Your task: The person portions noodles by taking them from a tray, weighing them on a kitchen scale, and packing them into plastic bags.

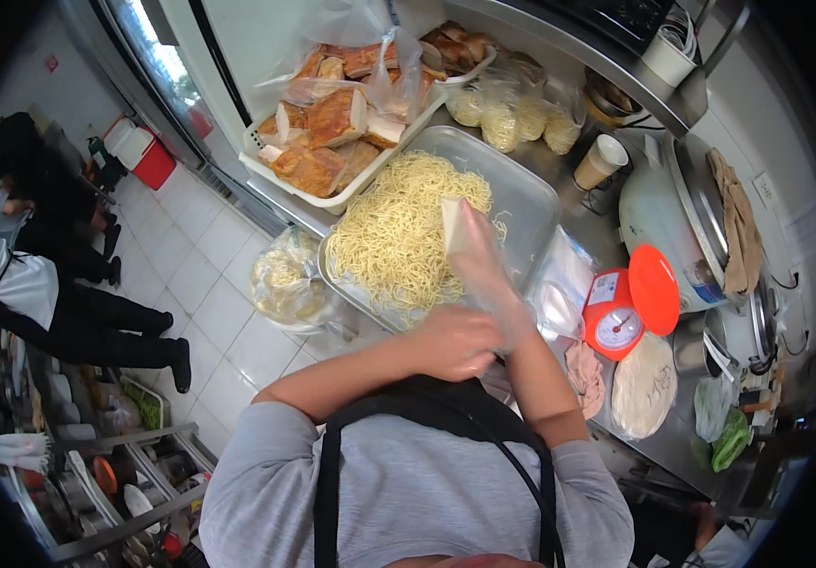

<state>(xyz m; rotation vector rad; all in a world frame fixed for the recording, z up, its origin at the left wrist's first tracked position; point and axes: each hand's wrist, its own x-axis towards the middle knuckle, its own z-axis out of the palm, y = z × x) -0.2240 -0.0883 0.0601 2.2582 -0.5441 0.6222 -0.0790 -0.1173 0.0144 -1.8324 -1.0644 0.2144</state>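
My right hand (pixel 476 244) reaches over the tray inside a clear plastic bag or glove (pixel 452 225), its fingers stretched out and somewhat blurred. At the right wrist, my left hand (pixel 460 343) is curled closed on the plastic's open end. Under and beside the right hand, a heap of yellow noodles (pixel 394 227) fills the left part of a metal tray (pixel 533 204). Neither hand touches the noodles, as far as can be seen.
A white crate (pixel 337 202) of browned meat pieces stands behind the tray, with bagged noodles (pixel 500 126) and a paper cup (pixel 601 163) to its right. A red scale (pixel 616 327) and large pot (pixel 659 227) are at right. People (pixel 77 303) stand at far left.
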